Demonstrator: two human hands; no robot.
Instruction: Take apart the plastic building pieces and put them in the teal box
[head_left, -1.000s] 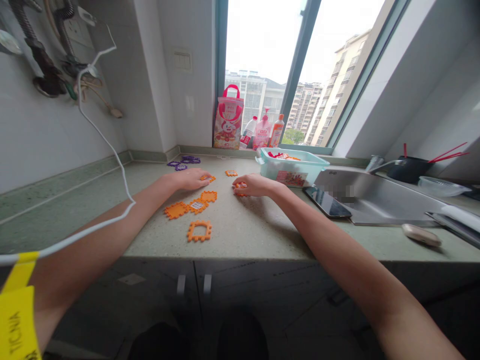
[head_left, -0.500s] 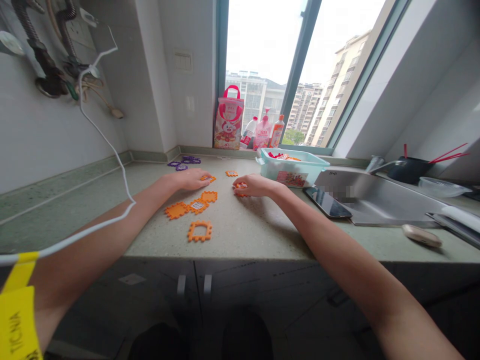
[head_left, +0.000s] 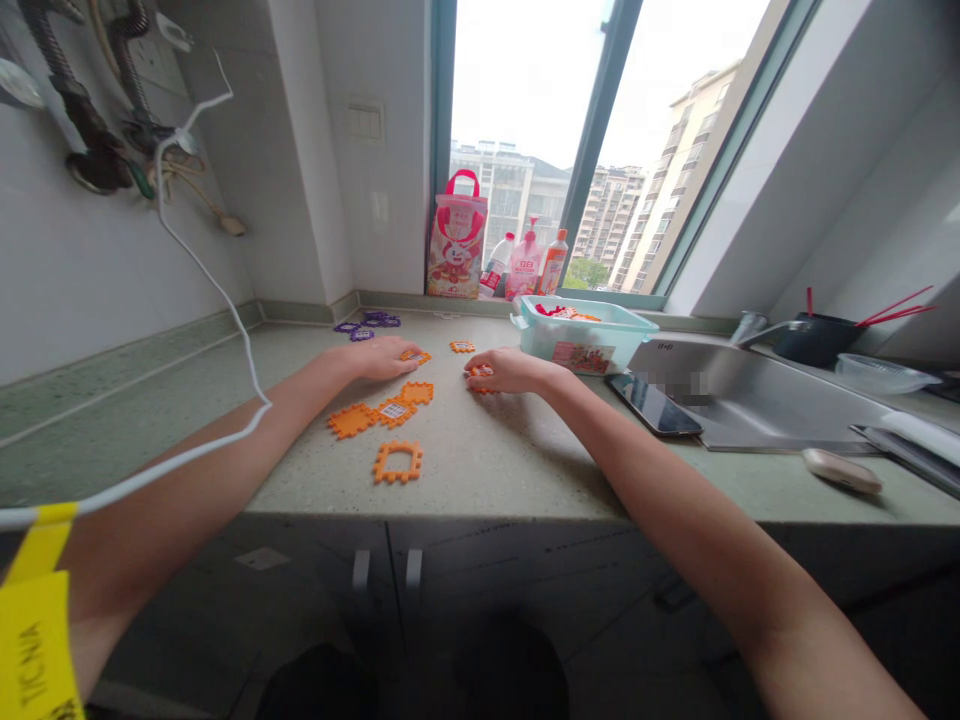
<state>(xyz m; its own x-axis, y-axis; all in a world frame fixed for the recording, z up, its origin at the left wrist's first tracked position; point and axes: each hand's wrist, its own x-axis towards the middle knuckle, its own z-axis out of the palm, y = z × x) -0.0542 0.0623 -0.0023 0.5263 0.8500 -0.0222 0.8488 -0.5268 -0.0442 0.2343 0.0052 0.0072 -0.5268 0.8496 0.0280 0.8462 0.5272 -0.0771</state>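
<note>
My left hand (head_left: 379, 358) lies low on the counter, fingers stretched out. Its fingertips touch an orange interlocking building tile (head_left: 418, 357). Across from it, my right hand (head_left: 510, 370) curls its fingers over another orange building tile (head_left: 480, 372), which is partly hidden under them. A small orange tile (head_left: 462, 347) sits behind and between the hands. Nearer to me, three orange tiles are in a touching row, the middle one (head_left: 393, 411) with a pale patterned centre. An orange square frame (head_left: 397, 462) lies apart, closest to the front edge.
Several purple tiles (head_left: 367, 325) lie at the back left. A pale blue tub (head_left: 634, 330) with red and orange pieces stands behind my right hand. A phone (head_left: 652, 405) lies beside the steel sink (head_left: 757, 400). A white cable (head_left: 225, 290) hangs across the left side.
</note>
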